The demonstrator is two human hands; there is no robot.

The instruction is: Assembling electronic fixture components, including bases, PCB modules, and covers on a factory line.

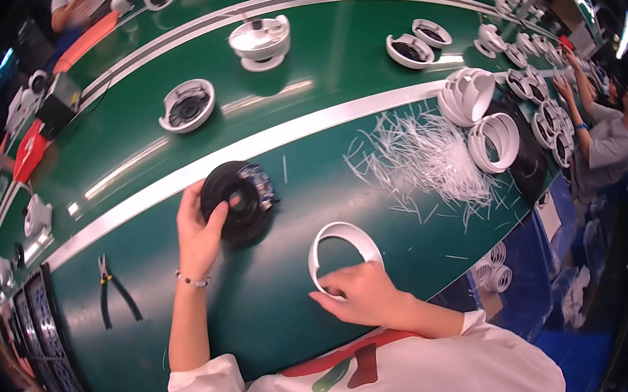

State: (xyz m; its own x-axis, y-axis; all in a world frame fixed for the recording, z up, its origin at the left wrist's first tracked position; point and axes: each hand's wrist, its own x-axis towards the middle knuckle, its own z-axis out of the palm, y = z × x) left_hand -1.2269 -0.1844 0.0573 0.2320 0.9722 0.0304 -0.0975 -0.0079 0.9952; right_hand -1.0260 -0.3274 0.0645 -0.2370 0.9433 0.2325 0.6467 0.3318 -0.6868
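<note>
My left hand (pixel 202 227) grips a round black housing (pixel 234 223) by its left side, thumb over the face near the central hole. A small circuit board (pixel 256 187) with pale parts sits on the housing's right side. Lower and to the right, my right hand (pixel 360 292) is closed on the near edge of a white plastic ring (pixel 356 236), which is tilted so its opening shows. The ring and the housing are apart. On the green bench to the left lie pliers (pixel 116 293) with dark handles, their jaws pointing away from me.
A heap of thin white plastic strips (pixel 433 160) covers the bench's right side, beside stacked white rings (pixel 494 143). Beyond a pale rail (pixel 277 138), white-rimmed assemblies (pixel 188 106) stand on a green surface. Black trays (pixel 52 338) line the left edge; another person (pixel 614 138) works far right.
</note>
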